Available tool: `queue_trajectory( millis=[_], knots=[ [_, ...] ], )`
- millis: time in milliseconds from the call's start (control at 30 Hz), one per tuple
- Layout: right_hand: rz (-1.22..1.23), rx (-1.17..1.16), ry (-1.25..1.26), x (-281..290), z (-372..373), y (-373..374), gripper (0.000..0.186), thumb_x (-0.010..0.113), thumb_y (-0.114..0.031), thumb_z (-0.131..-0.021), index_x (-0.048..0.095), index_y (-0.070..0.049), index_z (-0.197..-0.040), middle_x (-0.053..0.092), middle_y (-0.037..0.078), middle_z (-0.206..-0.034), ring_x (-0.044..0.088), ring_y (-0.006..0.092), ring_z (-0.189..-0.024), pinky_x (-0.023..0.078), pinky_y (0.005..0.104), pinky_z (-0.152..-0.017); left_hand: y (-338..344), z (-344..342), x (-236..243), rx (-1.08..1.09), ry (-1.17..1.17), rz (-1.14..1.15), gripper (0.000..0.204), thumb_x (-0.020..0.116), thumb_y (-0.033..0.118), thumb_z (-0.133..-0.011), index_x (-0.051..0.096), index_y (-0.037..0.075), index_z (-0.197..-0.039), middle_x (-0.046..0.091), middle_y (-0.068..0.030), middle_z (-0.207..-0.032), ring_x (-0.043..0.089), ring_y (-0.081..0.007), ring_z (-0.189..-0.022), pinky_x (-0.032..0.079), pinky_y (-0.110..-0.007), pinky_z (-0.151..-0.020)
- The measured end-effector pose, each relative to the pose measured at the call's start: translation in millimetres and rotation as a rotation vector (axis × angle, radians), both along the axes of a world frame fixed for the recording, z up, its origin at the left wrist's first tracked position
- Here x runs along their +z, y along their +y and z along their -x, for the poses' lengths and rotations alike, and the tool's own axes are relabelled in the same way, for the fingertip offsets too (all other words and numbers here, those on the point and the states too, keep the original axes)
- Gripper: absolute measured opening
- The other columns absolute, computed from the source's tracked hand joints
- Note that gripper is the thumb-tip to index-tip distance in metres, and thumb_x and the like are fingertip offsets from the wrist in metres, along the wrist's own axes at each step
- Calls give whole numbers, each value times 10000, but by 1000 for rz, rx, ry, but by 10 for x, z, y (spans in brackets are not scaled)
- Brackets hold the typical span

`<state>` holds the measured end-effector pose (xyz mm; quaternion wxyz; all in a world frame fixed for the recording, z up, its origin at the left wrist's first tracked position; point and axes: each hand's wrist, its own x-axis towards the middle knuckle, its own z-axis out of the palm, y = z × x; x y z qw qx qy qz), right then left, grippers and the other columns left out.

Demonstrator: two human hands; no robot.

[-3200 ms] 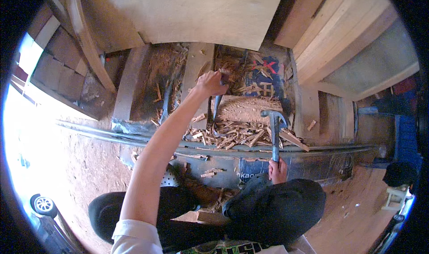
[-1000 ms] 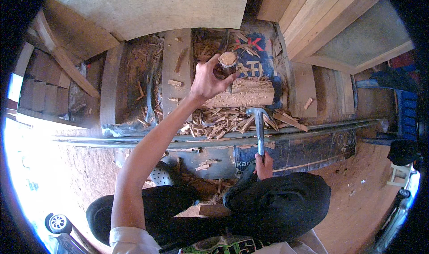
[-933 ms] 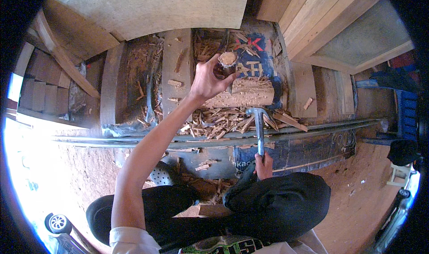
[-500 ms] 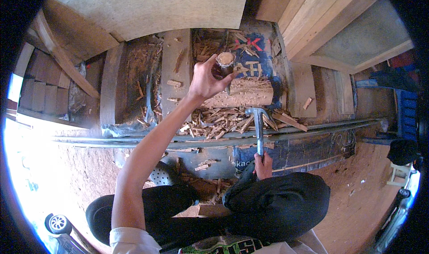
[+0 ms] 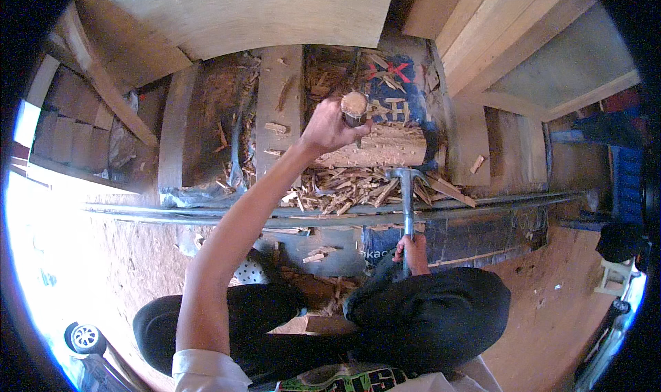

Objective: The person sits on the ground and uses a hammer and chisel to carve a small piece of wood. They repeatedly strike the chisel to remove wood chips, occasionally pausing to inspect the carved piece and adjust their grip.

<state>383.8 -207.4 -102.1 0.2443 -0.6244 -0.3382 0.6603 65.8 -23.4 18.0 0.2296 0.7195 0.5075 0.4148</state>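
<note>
My left hand (image 5: 330, 125) is closed round an upright chisel-like tool with a frayed, pale round top (image 5: 354, 104), held over a chipped wooden block (image 5: 385, 146). The tool's lower tip is mostly hidden by my fingers. My right hand (image 5: 414, 254) grips the handle of a metal claw hammer (image 5: 408, 199) low in front of my right knee, its head at the block's near edge. Loose wood splinters (image 5: 344, 189) lie heaped just this side of the block, and more lie on a blue printed sheet (image 5: 389, 96) behind it.
Plywood boards (image 5: 289, 6) stand at the back. Framed wooden panels (image 5: 530, 82) lean at the back right, a curved plank (image 5: 113, 89) at the left. Long metal rails (image 5: 172, 215) cross before my knees. Blue chairs (image 5: 623, 171) stand at the far right, and a wheel (image 5: 85, 337) shows at lower left.
Since 3.2 seconds ago my left hand has turned the tool round-top up. In the last half second its fingers have closed more tightly and moved slightly right; the hammer has barely moved.
</note>
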Motion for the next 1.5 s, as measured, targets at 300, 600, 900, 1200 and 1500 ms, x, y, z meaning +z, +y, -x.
queue_trajectory(
  millis=[300,600,900,1200,1500],
  knots=[
    [173,-2,429,105,-161,246,242,464,-101,-773,539,19,-970,544,161,-885,422,119,-409,357,220,-344,43,-143,-136,-263,-565,186,60,614,27,-744,568,13,-778,558,-2,-652,523,-100,-638,441,-249,-598],
    [553,-38,676,396,-184,547,382,365,-492,-937,467,-131,-864,305,-42,-499,245,63,-330,219,226,-277,101,-485,-139,26,-713,287,88,618,102,-768,582,22,-758,586,4,-668,495,-80,-589,415,-291,-539],
    [-359,223,-108,1995,-25,1110,358,407,-404,-950,399,-107,-749,347,-30,-499,333,62,-352,269,217,-290,193,-599,-209,27,-519,138,81,589,127,-723,559,58,-695,565,-90,-609,532,-167,-561,410,-373,-533],
    [-1008,153,249,3526,259,1449,254,424,-298,-961,400,-68,-855,309,-32,-534,329,46,-381,298,162,-278,170,-727,-219,29,-535,93,156,612,134,-671,564,2,-742,570,-179,-646,541,-293,-558,441,-378,-565],
    [-549,515,-619,2570,379,1516,338,493,-351,-921,490,-60,-750,458,13,-557,450,141,-482,376,314,-458,173,-796,-248,12,-600,70,159,615,115,-656,521,-1,-712,517,-165,-574,473,-213,-493,420,-370,-528]
  ],
)
